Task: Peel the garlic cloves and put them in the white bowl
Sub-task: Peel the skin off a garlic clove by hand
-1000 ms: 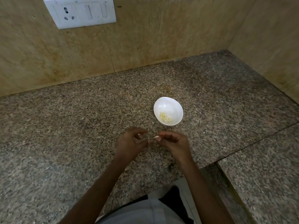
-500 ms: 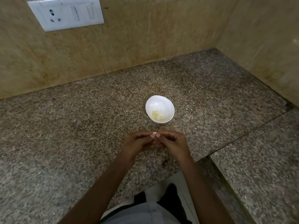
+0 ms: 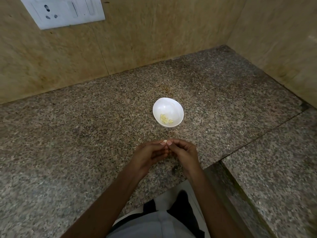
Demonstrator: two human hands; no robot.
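A small white bowl (image 3: pixel 168 104) stands on the speckled granite counter (image 3: pixel 68 134), with several peeled yellowish garlic cloves (image 3: pixel 165 118) in its bottom. Just in front of the bowl my left hand (image 3: pixel 149 156) and my right hand (image 3: pixel 184 153) meet fingertip to fingertip. Together they pinch one pale garlic clove (image 3: pixel 165 141), of which only a small tip shows above the fingers. The rest of the clove is hidden inside the curled fingers.
Tiled walls close the counter at the back and right, forming a corner at upper right. A white switch and socket plate (image 3: pixel 65 11) sits on the back wall. A second granite slab (image 3: pixel 274 169) runs along the right, with the counter edge near my body.
A second ago my hands were slightly apart with a strip of peel stretched between them. They have since closed together around the clove. The camera view shifted a little.
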